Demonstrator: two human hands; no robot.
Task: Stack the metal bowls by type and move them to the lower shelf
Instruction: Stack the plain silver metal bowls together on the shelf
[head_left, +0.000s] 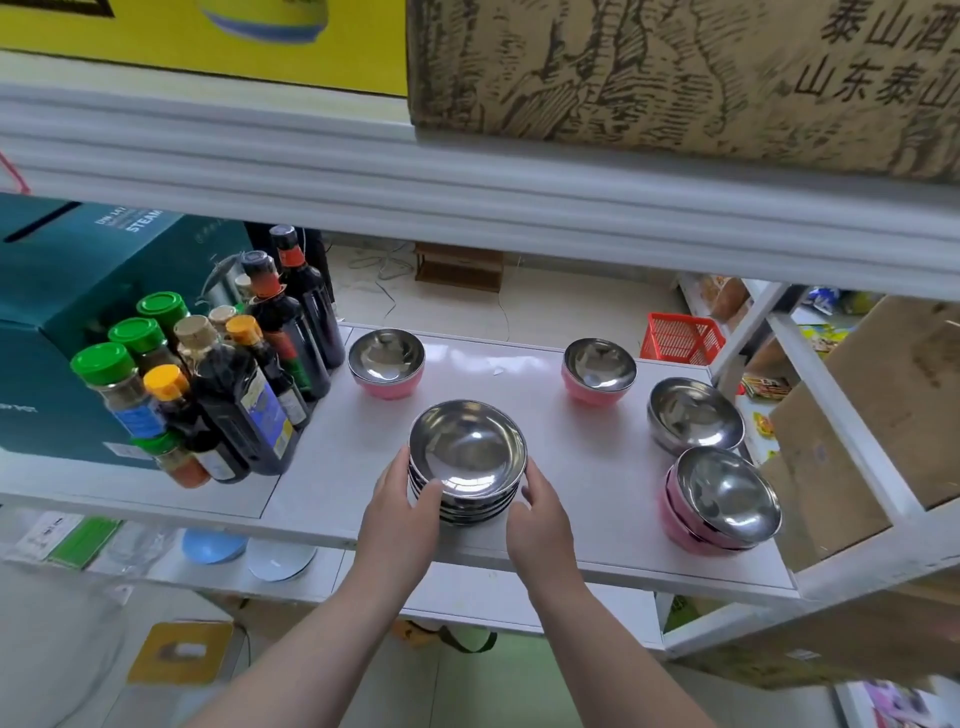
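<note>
A stack of several plain steel bowls (467, 452) stands near the front of the white middle shelf (582, 499). My left hand (402, 506) grips its left side and my right hand (537, 512) grips its right side. Two single pink-sided bowls sit farther back, one at the left (387, 364) and one at the right (600, 370). A plain steel bowl (693, 415) lies at the right. In front of it is a short stack of pink-sided bowls (722, 501). The lower shelf (467, 587) shows beneath the front edge.
Sauce bottles and spice jars (218, 374) crowd the shelf's left side beside a teal box (57, 322). A blue bowl (213, 545) and a white one (280, 558) sit on the lower shelf at left. Cardboard boxes (883, 415) stand at right. A red basket (680, 338) lies behind.
</note>
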